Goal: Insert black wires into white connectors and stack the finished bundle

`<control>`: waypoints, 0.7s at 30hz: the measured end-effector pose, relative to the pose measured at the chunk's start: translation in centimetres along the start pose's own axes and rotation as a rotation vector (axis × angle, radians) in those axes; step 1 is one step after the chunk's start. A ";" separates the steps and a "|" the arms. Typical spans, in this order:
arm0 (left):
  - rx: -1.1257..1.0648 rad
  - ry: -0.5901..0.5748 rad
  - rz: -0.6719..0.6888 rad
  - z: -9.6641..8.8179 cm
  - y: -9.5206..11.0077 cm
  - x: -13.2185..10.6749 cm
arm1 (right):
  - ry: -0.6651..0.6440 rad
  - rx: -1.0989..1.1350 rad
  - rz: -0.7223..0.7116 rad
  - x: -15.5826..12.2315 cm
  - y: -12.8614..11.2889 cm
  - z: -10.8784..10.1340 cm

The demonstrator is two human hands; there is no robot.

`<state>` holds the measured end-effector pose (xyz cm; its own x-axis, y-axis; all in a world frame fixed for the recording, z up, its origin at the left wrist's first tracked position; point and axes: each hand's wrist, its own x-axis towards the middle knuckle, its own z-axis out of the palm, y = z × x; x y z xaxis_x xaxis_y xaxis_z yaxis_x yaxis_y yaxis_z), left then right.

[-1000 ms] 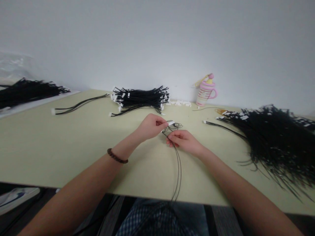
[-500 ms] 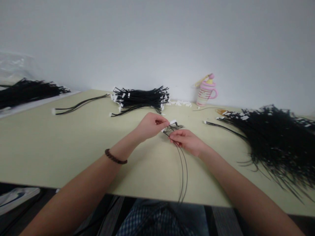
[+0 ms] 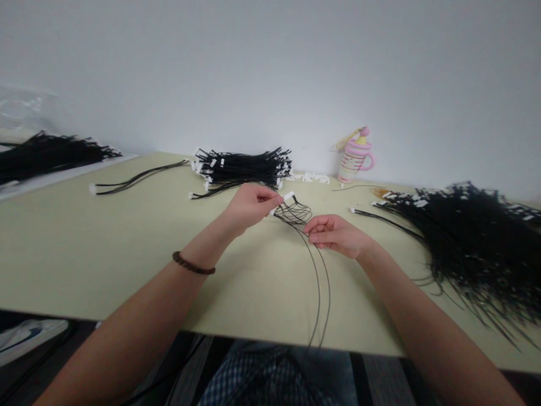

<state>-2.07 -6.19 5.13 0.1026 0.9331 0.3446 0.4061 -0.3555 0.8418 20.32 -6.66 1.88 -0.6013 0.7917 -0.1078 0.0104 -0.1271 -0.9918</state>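
My left hand, with a brown bead bracelet on the wrist, pinches a white connector from which thin black wires loop. A second small white connector shows just below its fingertips. To the right, my right hand has its thumb and fingers closed round one of the thin wires. Two long wire ends hang from between the hands toward the table's front edge.
Bundled black cables with white ends lie at the back; loose white connectors and a pink striped cup stand beside them. A big black wire heap covers the right side. Another cable pile lies far left.
My left hand has moved slightly up and left with the connector. My right hand has slid right along the wire, so the hands are farther apart and the wire loops spread more.
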 end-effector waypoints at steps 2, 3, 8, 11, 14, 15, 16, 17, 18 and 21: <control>-0.005 0.005 -0.005 0.0 0.1 0.0 | -0.011 0.037 -0.040 -0.1 -0.2 -0.2; -0.011 0.008 -0.006 0.0 0.2 0.0 | -0.021 0.067 -0.053 -0.3 -0.4 -0.2; -0.058 0.062 -0.048 -0.2 0.1 0.2 | -0.137 0.158 -0.066 -1.5 -1.4 -0.6; -0.061 0.109 -0.080 -0.4 -0.1 0.4 | -0.100 0.197 -0.197 -2.4 -2.2 -1.5; -0.051 0.123 -0.084 -0.5 -0.2 0.4 | 0.191 0.320 -0.441 -2.9 -2.9 -3.0; -0.049 0.124 -0.082 -0.6 -0.2 0.4 | 0.303 0.353 -0.514 -3.0 -3.1 -3.7; -0.048 0.127 -0.080 -0.6 -0.2 0.4 | 0.402 0.375 -0.575 -3.1 -3.3 -4.4; -0.049 0.130 -0.081 -0.6 -0.2 0.4 | 0.486 0.384 -0.610 -3.2 -3.4 -5.2; -0.055 0.133 -0.082 -0.5 -0.3 0.4 | 0.555 0.373 -0.622 -3.4 -3.5 -5.9; -0.092 0.133 -0.101 -0.3 -0.3 0.4 | 0.706 0.259 -0.596 -3.6 -3.7 -7.2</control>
<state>-2.43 -5.72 5.14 -0.0580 0.9512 0.3032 0.3227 -0.2696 0.9073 28.23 -4.70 5.48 0.1704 0.9356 0.3092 -0.3691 0.3516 -0.8603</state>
